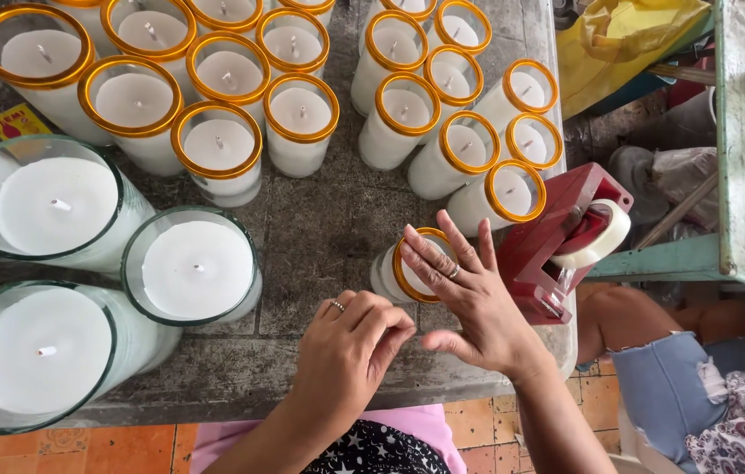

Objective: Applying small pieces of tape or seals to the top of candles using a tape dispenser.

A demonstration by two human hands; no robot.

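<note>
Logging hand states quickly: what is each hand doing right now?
Left hand: fingers curled shut, pinching together; whether anything is in the grip cannot be told.
Right hand: open, fingers spread flat on the gold-rimmed white glass candle.

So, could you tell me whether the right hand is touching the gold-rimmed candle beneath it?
Touching: the head view shows the right hand with fingers laid flat across the candle rim.
</note>
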